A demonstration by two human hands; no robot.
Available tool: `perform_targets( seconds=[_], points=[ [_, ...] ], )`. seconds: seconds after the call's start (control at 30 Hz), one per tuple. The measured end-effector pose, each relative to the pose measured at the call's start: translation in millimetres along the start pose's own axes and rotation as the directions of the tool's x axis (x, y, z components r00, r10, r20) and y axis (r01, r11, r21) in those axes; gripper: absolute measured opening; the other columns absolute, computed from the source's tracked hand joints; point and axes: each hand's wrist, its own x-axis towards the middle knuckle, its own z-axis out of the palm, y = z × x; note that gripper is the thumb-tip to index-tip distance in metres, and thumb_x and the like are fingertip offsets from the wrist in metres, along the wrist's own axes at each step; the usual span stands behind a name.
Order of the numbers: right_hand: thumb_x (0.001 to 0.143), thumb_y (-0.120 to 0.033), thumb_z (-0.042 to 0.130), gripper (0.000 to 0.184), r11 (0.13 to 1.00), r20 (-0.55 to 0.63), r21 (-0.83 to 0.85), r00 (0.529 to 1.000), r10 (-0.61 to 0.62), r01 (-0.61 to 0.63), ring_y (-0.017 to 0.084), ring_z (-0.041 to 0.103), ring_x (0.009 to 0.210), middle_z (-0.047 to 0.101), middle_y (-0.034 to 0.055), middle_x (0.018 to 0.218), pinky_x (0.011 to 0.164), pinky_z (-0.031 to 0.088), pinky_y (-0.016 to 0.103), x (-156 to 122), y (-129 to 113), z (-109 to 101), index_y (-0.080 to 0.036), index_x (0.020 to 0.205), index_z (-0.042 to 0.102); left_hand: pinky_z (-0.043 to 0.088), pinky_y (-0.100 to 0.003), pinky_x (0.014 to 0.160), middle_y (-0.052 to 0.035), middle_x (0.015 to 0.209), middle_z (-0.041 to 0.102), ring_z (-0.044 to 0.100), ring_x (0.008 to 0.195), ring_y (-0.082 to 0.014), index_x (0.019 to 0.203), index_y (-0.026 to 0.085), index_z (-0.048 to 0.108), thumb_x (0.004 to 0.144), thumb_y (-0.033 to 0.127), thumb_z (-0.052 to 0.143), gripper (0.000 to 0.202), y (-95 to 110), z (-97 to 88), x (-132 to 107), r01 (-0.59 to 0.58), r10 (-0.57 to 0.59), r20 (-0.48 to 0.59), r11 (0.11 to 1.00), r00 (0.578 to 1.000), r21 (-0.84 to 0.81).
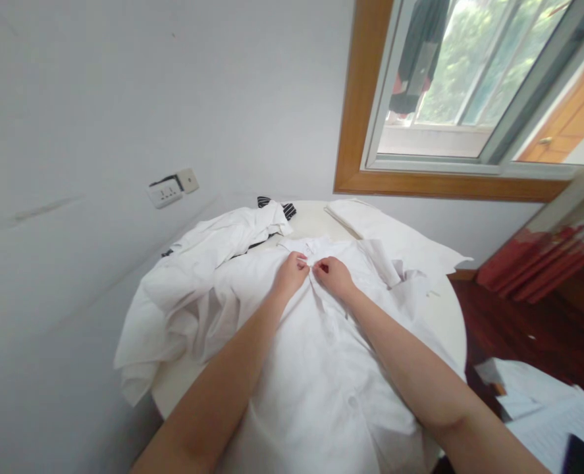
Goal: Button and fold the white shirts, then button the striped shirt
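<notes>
A white button-up shirt lies spread on a round cream table, its collar end away from me and one sleeve out to the left. At the front opening near the collar, my left hand pinches the cloth. My right hand pinches the same edge just to the right, fingertips almost touching those of the left. Small buttons run down the front below my hands. Whether a button is between the fingers is too small to make out.
Crumpled white clothing lies at the back left beside a black-and-white striped cloth. A folded white cloth rests at the back right. A wall socket, a window, a red curtain and papers surround the table.
</notes>
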Motion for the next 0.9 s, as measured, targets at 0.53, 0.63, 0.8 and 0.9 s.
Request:
perform_targets(
  seconds=[0.53,0.63,0.8,0.9],
  points=[
    [0.094,-0.033,0.045,0.025,0.979,-0.021,-0.185,0.996,0.085,-0.088,0.016,0.06,0.082,0.066,0.0073,0.097,0.067,0.037,0.024,-3,-13,3,-0.02,0.098,0.066,0.045,-0.025,0.071,-0.0007,0.085,0.066,0.062,0.079,-0.0145,0.101,0.022,0.051,0.079,0.013,0.056,0.024,-2,3.6,-1,-0.106,0.106,0.002,0.986,0.994,0.131],
    [0.093,-0.032,0.045,0.025,0.98,-0.012,-0.173,0.995,0.098,-0.099,0.016,0.061,0.084,0.067,0.0073,0.098,0.068,0.037,0.024,-1,-10,3,-0.019,0.096,0.067,0.046,-0.025,0.072,-0.0008,0.085,0.066,0.062,0.079,-0.0144,0.1,0.022,0.051,0.078,0.013,0.056,0.024,-2,3.8,-2,-0.127,0.13,-0.014,0.984,0.991,0.121],
    [0.093,-0.029,0.045,0.026,0.98,0.007,-0.165,0.994,0.112,-0.11,0.017,0.062,0.09,0.069,0.0077,0.1,0.071,0.038,0.024,1,-8,3,-0.019,0.096,0.068,0.046,-0.024,0.073,0.0,0.085,0.066,0.063,0.079,-0.0131,0.099,0.022,0.051,0.077,0.015,0.059,0.025,-2,3.2,-4,-0.142,0.144,-0.017,0.986,0.989,0.091],
    [0.092,-0.028,0.044,0.027,0.978,0.005,-0.181,0.994,0.108,-0.106,0.018,0.062,0.091,0.069,0.0086,0.1,0.072,0.039,0.024,1,-9,3,-0.019,0.096,0.069,0.046,-0.024,0.071,0.0002,0.085,0.066,0.062,0.077,-0.013,0.1,0.022,0.05,0.076,0.015,0.061,0.027,-2,3.3,-4,-0.144,0.146,-0.012,0.985,0.989,0.098]
  ],
)
